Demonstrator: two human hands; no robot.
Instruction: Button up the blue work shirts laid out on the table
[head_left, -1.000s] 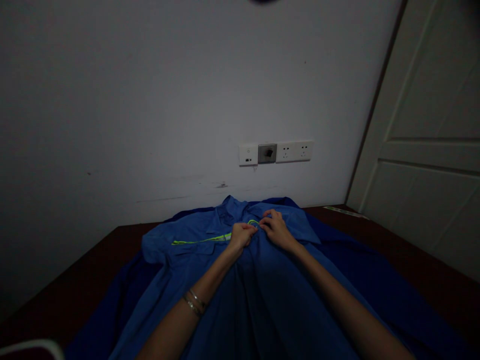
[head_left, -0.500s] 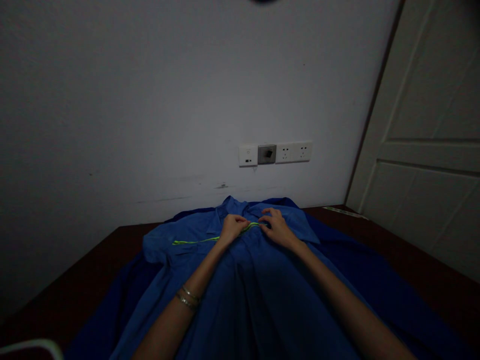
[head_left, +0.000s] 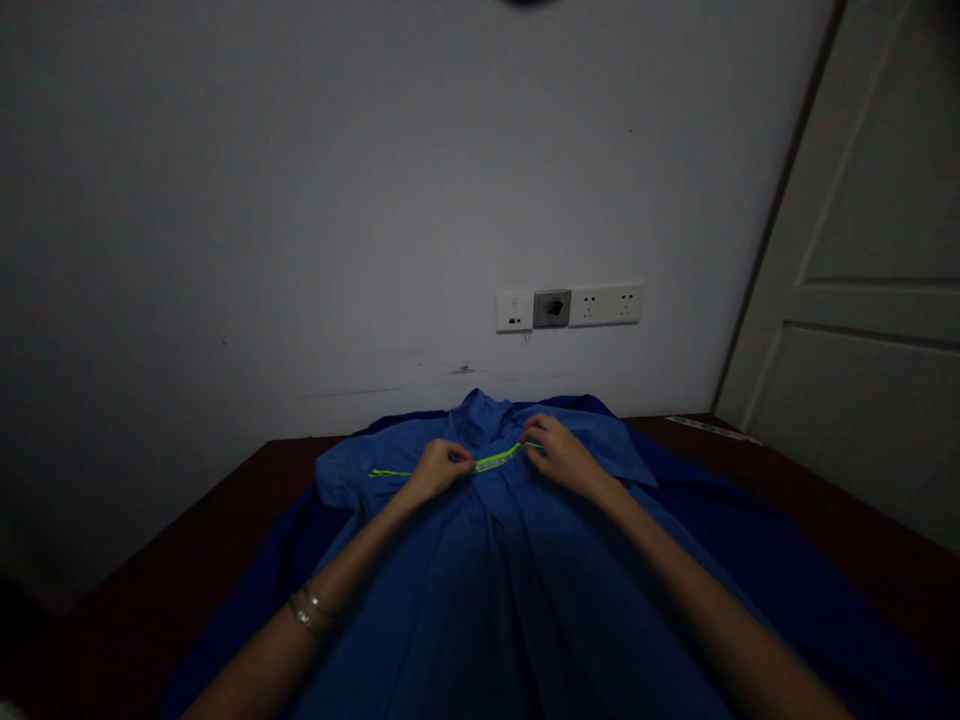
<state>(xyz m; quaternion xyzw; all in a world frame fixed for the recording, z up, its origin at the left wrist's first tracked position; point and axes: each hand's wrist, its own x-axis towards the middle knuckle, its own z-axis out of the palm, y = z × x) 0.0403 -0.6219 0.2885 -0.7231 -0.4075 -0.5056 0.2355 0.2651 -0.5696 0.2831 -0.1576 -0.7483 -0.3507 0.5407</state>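
A light blue collared shirt [head_left: 450, 590] lies spread out with its collar away from me, over a darker blue cloth [head_left: 720, 530]. Across its chest runs a narrow strip [head_left: 495, 461] with bright yellow-green edges and a paler middle; whether it is sewn down there I cannot tell. My left hand [head_left: 437, 467] pinches the strip just left of the shirt's middle, fingers closed. On the right, the fingers of my right hand [head_left: 556, 455] close on the same strip near the collar. Between the two hands the strip is pulled fairly straight, its face turned up.
Under the cloth is a dark reddish-brown surface [head_left: 247, 490] that meets a pale wall [head_left: 337, 220]. Sockets and switches [head_left: 570, 308] sit low on that wall. To the right stands a panelled door [head_left: 862, 400]. A thin printed strip [head_left: 712, 429] lies by the wall.
My left hand has moved left along the strip, widening the gap between the hands. The strip between them now lies flatter and tauter. My right fingers have drawn together on it.
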